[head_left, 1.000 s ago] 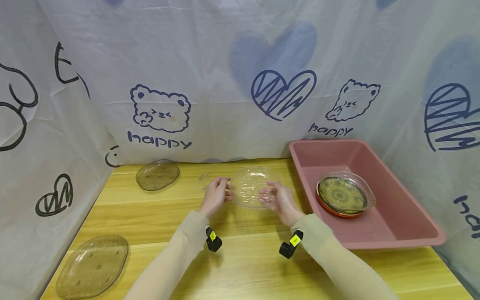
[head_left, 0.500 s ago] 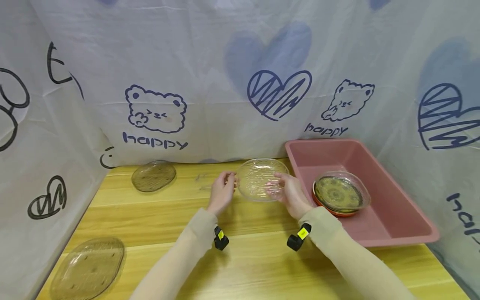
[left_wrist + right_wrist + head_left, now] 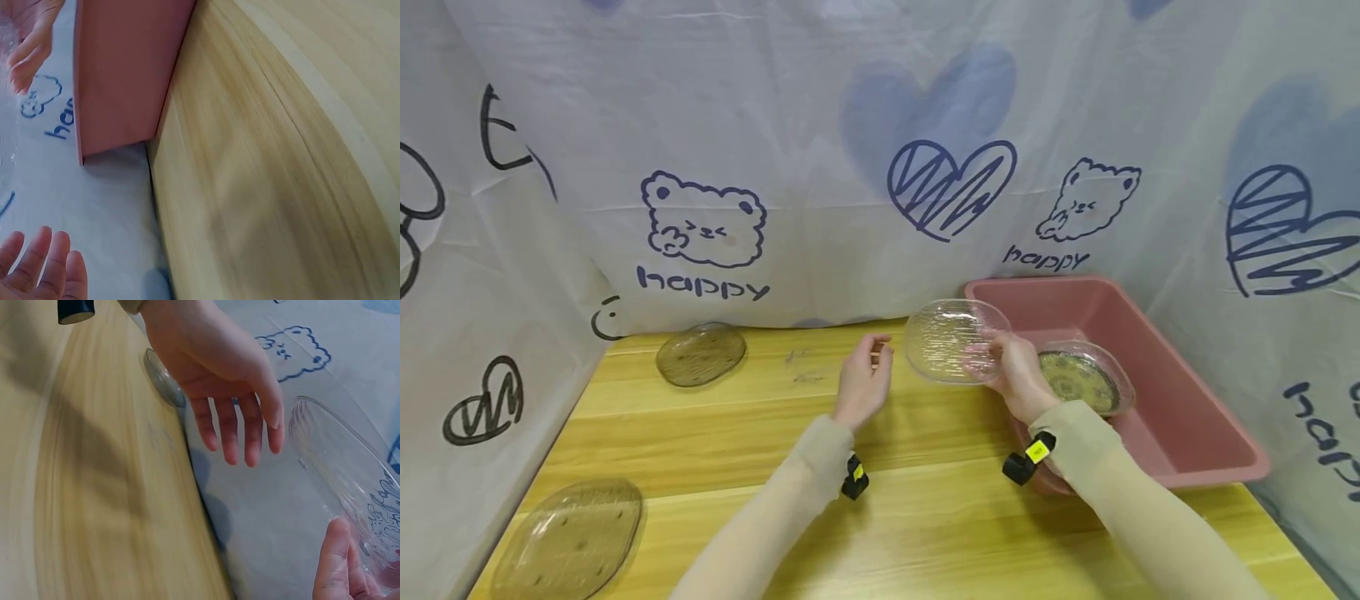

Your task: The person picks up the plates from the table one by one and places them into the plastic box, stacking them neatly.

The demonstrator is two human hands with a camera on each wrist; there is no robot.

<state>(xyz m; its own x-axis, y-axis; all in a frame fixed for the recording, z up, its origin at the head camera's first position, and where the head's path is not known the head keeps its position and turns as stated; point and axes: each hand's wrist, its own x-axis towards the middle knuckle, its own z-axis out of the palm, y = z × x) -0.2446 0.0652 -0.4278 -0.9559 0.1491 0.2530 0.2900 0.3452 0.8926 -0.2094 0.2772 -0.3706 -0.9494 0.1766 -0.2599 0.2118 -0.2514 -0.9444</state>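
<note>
My right hand (image 3: 1021,375) pinches the right side of a clear, ribbed plate (image 3: 951,333), its thumb and fingers at the rim. The plate is raised over the table, partly in front of the near-left side of the pink bin (image 3: 1180,350). In the right wrist view, the plate (image 3: 337,462) tilts away above the fingertips of that hand (image 3: 344,569). My left hand (image 3: 865,385) holds nothing and hangs with loosely bent fingers, just left of the plate and apart from it. Its spread fingertips (image 3: 53,269) show in the left wrist view.
Inside the bin a clear dish (image 3: 1112,379) sits over a dark-patterned plate (image 3: 1071,375), partly hidden by my right arm. A brownish see-through plate (image 3: 702,354) lies at the back left of the wooden table (image 3: 760,450), a larger one (image 3: 572,542) at the front left.
The clear plate has risen and moved right towards the bin. Both hands held it at first; the left hand has since let go and now stands apart from it.
</note>
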